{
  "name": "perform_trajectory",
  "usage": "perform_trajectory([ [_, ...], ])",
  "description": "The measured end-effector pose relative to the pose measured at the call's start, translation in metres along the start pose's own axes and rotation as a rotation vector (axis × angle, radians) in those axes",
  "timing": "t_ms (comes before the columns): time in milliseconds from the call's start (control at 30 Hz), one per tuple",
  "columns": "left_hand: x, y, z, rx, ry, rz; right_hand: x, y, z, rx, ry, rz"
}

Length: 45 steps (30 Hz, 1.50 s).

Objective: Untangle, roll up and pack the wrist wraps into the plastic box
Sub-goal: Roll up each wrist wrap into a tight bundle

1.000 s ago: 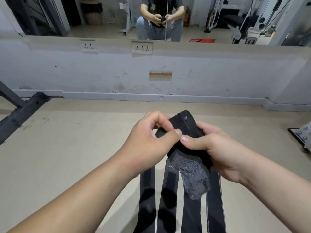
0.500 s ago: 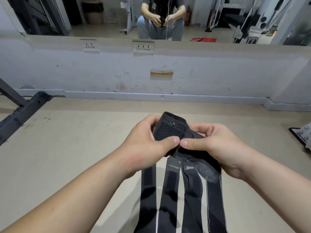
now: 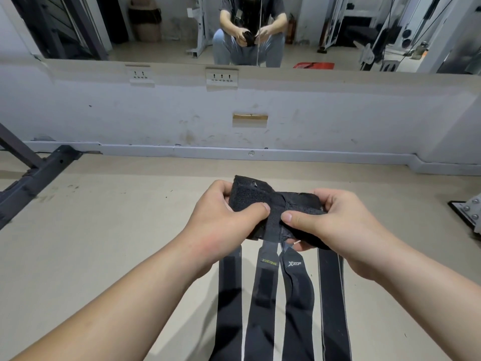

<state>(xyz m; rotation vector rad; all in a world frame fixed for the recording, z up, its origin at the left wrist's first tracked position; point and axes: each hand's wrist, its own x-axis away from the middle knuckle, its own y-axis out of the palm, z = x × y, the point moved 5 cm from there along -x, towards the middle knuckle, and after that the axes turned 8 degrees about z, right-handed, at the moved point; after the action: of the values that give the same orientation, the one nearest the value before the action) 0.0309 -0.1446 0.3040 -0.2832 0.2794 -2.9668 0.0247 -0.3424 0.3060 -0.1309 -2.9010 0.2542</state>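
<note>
Black wrist wraps [image 3: 263, 201] are bunched together at their fuzzy fastener ends, held above the floor in the middle of the head view. My left hand [image 3: 221, 217] grips the left side of the bunch, thumb pressed on top. My right hand [image 3: 328, 220] grips the right side, thumb also on top and nearly touching the left thumb. Several long black straps [image 3: 263, 303] hang down from the bunch toward me, two with printed labels. No plastic box is in view.
A beige floor [image 3: 109, 230] stretches ahead to a low white wall [image 3: 182, 115] with a mirror above it. A dark metal frame leg [image 3: 36, 175] lies at the left. A bolted metal foot plate [image 3: 468, 212] sits at the right edge.
The bunched ends have been turned from upright to lying flat across both hands. The grey flap that hung below is folded in, and my hands have spread slightly apart.
</note>
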Motion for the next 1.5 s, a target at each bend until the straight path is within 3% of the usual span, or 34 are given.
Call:
perform_trajectory([
  [267,-0.002,0.005,0.001,0.17,-0.043,-0.129,0.008,0.011,0.003,-0.227,0.159,-0.145],
  [433,-0.002,0.006,0.002,0.315,-0.12,-0.146,0.007,0.012,0.005,-0.338,0.244,-0.139],
  [667,-0.005,0.004,0.0,0.34,-0.104,-0.071,0.007,0.015,0.001,-0.349,0.215,-0.201],
  [800,-0.008,0.002,0.0,0.342,-0.087,-0.05,0.012,0.014,-0.005,-0.236,0.063,-0.315],
  [967,-0.006,0.006,-0.001,0.326,-0.078,-0.083,0.012,0.017,0.0,-0.194,0.011,-0.224],
  [1167,-0.006,0.004,-0.002,0.318,-0.069,-0.064,0.014,0.018,-0.001,-0.254,0.08,-0.266],
  [1267,-0.006,0.004,-0.003,0.303,-0.054,-0.066,0.011,0.016,0.006,-0.256,0.106,-0.166],
  [1500,0.004,0.012,-0.002,0.228,0.03,-0.115,0.011,0.016,-0.007,-0.216,-0.086,-0.052],
])
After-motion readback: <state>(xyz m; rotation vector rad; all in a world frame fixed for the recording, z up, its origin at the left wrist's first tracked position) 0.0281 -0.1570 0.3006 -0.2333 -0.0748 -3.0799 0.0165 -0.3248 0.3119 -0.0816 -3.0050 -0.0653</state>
